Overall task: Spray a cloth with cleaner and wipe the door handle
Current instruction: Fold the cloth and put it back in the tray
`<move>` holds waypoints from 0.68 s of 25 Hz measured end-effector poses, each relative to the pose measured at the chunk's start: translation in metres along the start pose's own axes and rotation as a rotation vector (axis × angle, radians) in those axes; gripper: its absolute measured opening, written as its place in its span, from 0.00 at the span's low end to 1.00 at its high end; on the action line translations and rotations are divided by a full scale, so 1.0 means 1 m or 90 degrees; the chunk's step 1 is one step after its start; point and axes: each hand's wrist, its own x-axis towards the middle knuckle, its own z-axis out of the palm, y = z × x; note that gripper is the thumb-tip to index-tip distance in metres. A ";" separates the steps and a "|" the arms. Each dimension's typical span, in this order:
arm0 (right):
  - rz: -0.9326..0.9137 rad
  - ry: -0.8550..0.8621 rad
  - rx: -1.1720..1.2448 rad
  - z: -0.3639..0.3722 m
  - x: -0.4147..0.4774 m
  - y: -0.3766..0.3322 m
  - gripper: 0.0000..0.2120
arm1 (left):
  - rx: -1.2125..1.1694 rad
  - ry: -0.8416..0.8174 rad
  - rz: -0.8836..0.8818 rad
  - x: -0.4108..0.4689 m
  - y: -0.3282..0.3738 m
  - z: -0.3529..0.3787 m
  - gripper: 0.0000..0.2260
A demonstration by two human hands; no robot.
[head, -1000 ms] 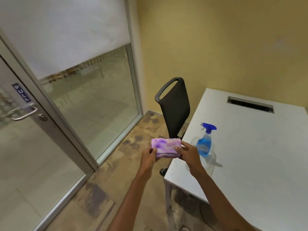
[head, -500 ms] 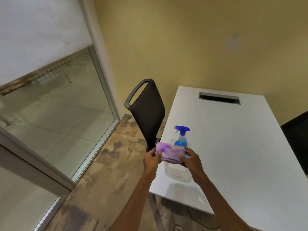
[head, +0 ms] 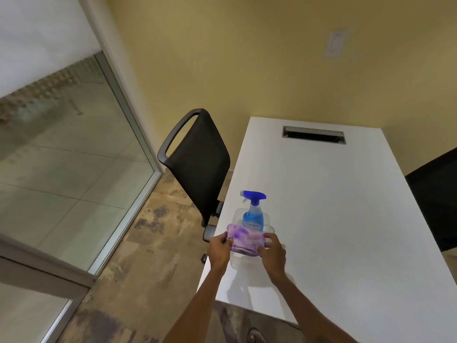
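Note:
A folded purple-and-white cloth is held between both hands, just over a clear plastic container near the left edge of the white table. My left hand grips the cloth's left end and my right hand its right end. A blue spray bottle of cleaner with a blue trigger head stands upright in the container, right behind the cloth. The door handle is out of view.
A black office chair stands against the table's left side. Another dark chair is at the right edge. Glass wall panels with metal frames run along the left. A cable slot lies at the table's far end.
The view has swung right, so the door and its handle have left the frame. Both hands have carried the cloth over the table to the clear container.

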 end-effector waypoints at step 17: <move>0.037 -0.043 -0.189 0.041 0.045 0.029 0.16 | -0.157 -0.050 -0.171 0.065 -0.036 0.038 0.10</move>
